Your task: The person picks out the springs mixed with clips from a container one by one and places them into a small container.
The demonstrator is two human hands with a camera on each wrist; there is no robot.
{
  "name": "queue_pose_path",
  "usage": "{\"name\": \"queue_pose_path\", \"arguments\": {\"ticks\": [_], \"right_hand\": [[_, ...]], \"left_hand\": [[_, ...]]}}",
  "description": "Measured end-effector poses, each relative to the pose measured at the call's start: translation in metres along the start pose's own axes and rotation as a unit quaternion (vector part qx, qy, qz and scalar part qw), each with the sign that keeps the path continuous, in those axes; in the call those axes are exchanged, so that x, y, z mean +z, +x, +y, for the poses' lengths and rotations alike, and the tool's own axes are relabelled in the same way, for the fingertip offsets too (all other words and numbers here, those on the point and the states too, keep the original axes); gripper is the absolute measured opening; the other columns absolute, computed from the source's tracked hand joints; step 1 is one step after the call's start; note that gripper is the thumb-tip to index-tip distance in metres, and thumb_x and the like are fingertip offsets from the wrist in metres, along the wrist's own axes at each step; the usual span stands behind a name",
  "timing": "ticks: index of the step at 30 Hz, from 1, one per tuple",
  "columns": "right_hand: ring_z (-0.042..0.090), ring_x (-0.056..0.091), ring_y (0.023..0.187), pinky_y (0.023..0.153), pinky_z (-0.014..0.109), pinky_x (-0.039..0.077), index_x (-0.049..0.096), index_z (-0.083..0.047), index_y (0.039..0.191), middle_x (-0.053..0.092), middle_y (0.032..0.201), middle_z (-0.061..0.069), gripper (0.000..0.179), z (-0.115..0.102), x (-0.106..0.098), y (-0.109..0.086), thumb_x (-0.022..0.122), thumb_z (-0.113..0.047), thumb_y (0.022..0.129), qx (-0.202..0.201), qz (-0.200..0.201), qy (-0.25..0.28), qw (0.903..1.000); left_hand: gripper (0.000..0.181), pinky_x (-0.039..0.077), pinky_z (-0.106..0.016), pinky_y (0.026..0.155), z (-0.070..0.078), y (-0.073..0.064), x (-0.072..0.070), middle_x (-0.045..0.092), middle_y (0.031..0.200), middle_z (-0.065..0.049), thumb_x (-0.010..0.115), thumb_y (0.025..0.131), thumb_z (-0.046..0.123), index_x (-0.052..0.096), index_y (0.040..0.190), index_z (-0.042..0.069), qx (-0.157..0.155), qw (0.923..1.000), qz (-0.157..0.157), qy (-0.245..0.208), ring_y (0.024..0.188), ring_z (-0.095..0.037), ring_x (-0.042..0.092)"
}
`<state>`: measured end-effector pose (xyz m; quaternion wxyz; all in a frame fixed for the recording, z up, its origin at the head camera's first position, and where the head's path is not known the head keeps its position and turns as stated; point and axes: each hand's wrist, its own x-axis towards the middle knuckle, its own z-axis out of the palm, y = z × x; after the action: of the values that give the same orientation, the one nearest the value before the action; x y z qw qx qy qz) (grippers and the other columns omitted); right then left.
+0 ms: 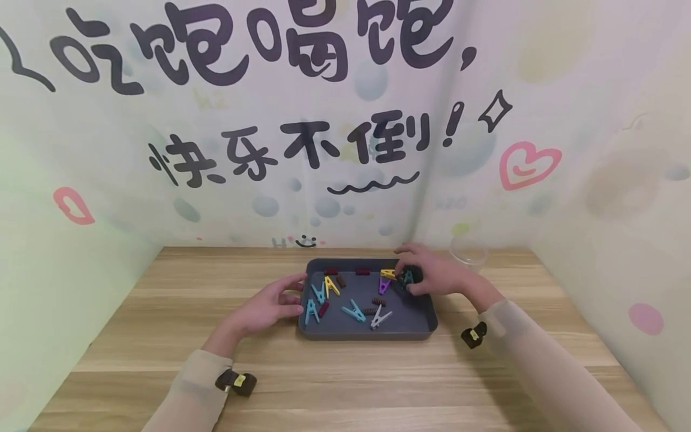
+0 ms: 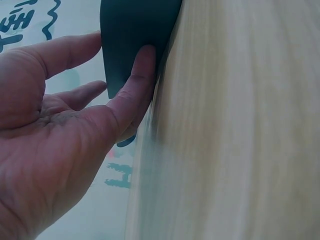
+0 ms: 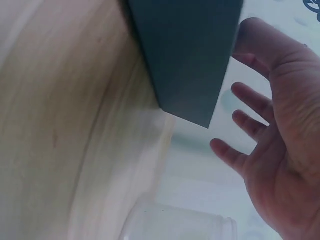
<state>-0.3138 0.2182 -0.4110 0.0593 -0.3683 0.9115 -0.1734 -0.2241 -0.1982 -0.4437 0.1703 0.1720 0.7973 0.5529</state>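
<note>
My left hand (image 1: 270, 306) is at the left end of a dark grey tray (image 1: 367, 336), its fingers fairly straight. In the left wrist view, a fingertip touches the tray's outer wall (image 2: 132, 30). Over the back right corner of the tray reaches my right hand (image 1: 434, 273), thumb and forefinger apart around a teal clip (image 1: 408, 276) in shadow. The right wrist view shows the other fingers spread; the tray wall hides the tips inside. Nearby lie a yellow clip (image 1: 388, 273) and a purple clip (image 1: 384, 285).
Elsewhere in the tray lie several teal clips (image 1: 354, 311), a yellow clip (image 1: 331, 287), a grey clip (image 1: 380, 318), dark red pieces (image 1: 363, 272) and brown ribbed pieces (image 1: 379, 301). Behind my right hand stands a clear plastic container (image 1: 468, 252) near the wall.
</note>
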Motion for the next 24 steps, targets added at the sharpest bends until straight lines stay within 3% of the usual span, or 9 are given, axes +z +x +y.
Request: {"name": "queue_pose_path", "arguments": {"ticks": [9,18,24], "right_hand": [[0.031,0.058,0.124,0.107,0.054,0.05,0.073,-0.015,0.115,0.062,0.134,0.007,0.031,-0.007,-0.011,-0.002,0.081,-0.014,0.085,-0.04,0.053,0.012,0.9977],[0.031,0.058,0.124,0.108,0.056,0.05,0.072,-0.012,0.122,0.065,0.132,0.004,0.033,-0.005,-0.022,-0.014,0.078,-0.013,0.089,0.001,0.056,0.037,0.9978],[0.026,0.059,0.121,0.106,0.054,0.051,0.072,-0.014,0.118,0.066,0.127,0.002,0.032,0.003,-0.032,-0.02,0.079,-0.01,0.088,-0.005,0.083,0.032,0.996]], "left_hand": [[0.071,0.053,-0.048,0.109,0.002,-0.002,0.0,0.046,0.154,-0.028,0.065,0.103,0.002,0.03,0.165,-0.001,-0.002,1.0,0.002,-0.003,0.136,-0.045,0.055],[0.071,0.053,-0.048,0.108,0.003,-0.004,0.0,0.045,0.154,-0.03,0.065,0.103,0.002,0.029,0.165,-0.002,0.0,1.0,0.003,-0.002,0.136,-0.046,0.055],[0.072,0.052,-0.049,0.109,0.005,-0.004,0.0,0.044,0.154,-0.031,0.065,0.103,0.001,0.028,0.165,-0.003,0.003,0.9999,0.002,-0.011,0.137,-0.047,0.053]]}}
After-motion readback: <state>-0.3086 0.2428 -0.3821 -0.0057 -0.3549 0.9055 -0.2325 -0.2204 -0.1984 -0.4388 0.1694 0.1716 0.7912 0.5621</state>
